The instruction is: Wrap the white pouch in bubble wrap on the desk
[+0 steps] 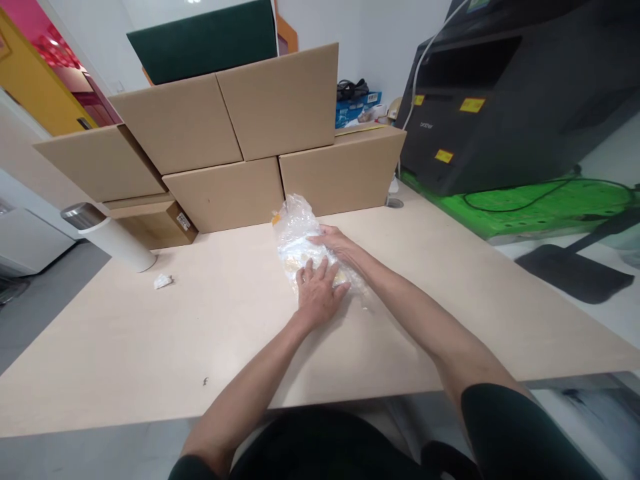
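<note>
A clear crinkled plastic bag (294,227) with pale yellowish contents lies on the light wooden table (150,347), its far end sticking up. My left hand (319,290) lies flat on the bag's near end, fingers stretched out and slightly spread. My right hand (336,243) rests on the bag's right side, fingers extended across the plastic toward the left. Both forearms reach in from the bottom of the view.
Several cardboard boxes (280,100) are stacked along the table's far edge. A white cylinder with a metal lid (113,237) lies tilted at the left, a small crumpled white scrap (163,281) near it. A black printer (510,93) on a green mat (545,203) stands at the right.
</note>
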Demonstrator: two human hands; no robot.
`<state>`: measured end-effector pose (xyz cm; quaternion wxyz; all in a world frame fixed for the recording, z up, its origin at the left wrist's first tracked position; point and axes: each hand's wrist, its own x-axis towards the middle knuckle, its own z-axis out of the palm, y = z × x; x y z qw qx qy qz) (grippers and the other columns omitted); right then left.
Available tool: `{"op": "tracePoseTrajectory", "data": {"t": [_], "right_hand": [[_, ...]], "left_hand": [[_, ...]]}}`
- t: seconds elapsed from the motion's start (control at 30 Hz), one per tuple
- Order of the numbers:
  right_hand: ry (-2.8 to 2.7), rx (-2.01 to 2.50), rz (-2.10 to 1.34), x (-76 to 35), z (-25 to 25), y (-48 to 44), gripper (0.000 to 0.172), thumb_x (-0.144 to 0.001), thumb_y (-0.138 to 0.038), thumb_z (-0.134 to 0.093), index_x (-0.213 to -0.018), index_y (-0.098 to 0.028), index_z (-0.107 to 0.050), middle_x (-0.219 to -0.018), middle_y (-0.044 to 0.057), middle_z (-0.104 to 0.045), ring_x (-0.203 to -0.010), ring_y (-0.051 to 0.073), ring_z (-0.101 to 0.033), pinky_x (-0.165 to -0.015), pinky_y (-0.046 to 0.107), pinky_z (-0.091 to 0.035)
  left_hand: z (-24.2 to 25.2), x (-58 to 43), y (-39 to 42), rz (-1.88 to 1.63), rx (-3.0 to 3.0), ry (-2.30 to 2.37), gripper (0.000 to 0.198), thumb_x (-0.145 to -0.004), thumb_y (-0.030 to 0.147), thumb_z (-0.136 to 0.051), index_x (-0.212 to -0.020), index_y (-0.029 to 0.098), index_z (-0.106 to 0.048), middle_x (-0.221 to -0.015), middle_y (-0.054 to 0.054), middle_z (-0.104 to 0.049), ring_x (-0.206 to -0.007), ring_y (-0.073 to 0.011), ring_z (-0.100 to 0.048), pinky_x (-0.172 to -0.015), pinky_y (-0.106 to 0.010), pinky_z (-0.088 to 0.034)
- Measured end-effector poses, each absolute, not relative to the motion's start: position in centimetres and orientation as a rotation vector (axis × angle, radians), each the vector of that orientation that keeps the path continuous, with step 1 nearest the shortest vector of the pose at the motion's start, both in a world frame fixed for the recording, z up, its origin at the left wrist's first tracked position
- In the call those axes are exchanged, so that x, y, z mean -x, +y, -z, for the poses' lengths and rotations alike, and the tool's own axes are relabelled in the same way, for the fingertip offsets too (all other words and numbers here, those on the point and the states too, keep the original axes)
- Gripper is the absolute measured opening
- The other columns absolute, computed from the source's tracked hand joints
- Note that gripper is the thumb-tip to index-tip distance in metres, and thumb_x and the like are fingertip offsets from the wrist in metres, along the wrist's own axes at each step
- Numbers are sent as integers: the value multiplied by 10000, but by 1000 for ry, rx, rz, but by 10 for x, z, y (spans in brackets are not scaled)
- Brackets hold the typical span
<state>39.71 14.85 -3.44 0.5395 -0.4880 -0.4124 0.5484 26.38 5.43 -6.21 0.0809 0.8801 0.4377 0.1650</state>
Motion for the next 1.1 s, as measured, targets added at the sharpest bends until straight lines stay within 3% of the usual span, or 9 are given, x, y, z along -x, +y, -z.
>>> {"op": "tracePoseTrajectory", "data": {"t": [0.13,0.23,0.37,0.43,0.53,0.63,0.77,0.97,1.1], "right_hand": [[-971,1128,-1256,-401,24,138,446,-459,-295,-923,-793,-172,-655,-673,-33,-674,-631,137,-601,-635,270,-495],[-1029,1090,-1293,-403,11,121,464,-458,-302,-917,-836,-169,-682,-749,-5,-712,-690,161,-638,-684,292,-520],[-1246,971,-1395,-400,-6,88,513,-530,-342,-907,-949,-179,-659,-892,37,-737,-807,206,-684,-761,342,-545],[-1273,941,-1390,-396,-14,72,572,-556,-354,-907,-1009,-210,-589,-923,36,-730,-811,211,-690,-750,359,-550],[-1237,951,-1323,-386,-21,57,632,-581,-385,-901,-1046,-248,-496,-855,6,-699,-728,187,-669,-671,340,-532],[-1180,960,-1246,-376,-23,54,655,-587,-430,-892,-1061,-259,-474,-781,-30,-653,-674,154,-630,-654,316,-509],[-1058,1031,-1109,-369,-14,67,666,-562,-512,-878,-1034,-258,-482,-760,-37,-622,-692,155,-615,-700,323,-507],[-959,1343,-991,-368,21,101,597,-628,-594,-782,-1026,-255,-494,-941,44,-641,-893,235,-648,-764,367,-533],[-1030,1435,-927,-366,43,105,634,-698,-607,-709,-1166,-224,-520,-1217,137,-590,-1091,287,-605,-922,442,-513]], "left_hand": [[51,-253,64,-636,-2592,1357,614,-968,527,-485,-1517,258,-427,-1625,-90,-337,-1499,-396,-220,-1156,-596,-219],[28,-234,84,-835,-2585,1482,698,-925,563,-542,-1543,281,-382,-1666,-81,-228,-1534,-402,-75,-1176,-652,-72],[-5,-196,103,-790,-2548,1394,661,-916,567,-547,-1510,296,-441,-1647,-58,-289,-1539,-395,-71,-1187,-649,14],[-14,-177,102,-678,-2398,1181,627,-945,583,-486,-1502,298,-453,-1601,-59,-388,-1516,-374,-208,-1203,-625,-81],[-15,-153,94,-577,-1969,794,649,-938,668,-433,-1478,313,-489,-1532,-70,-489,-1399,-336,-450,-1155,-529,-337],[-6,-136,83,-567,-1595,590,751,-808,760,-575,-1395,291,-583,-1439,-110,-575,-1317,-361,-535,-1050,-482,-472],[7,-136,70,-686,-1293,609,756,-680,617,-804,-1305,233,-622,-1242,-144,-687,-1214,-377,-610,-958,-462,-530],[27,-167,75,-1009,-1006,905,586,-650,411,-855,-1102,163,-575,-973,-101,-723,-876,-253,-701,-809,-380,-546],[50,-173,94,-1122,-978,1075,793,-665,386,-837,-1297,194,-399,-819,2,-641,-666,-161,-638,-685,-329,-527]]}}
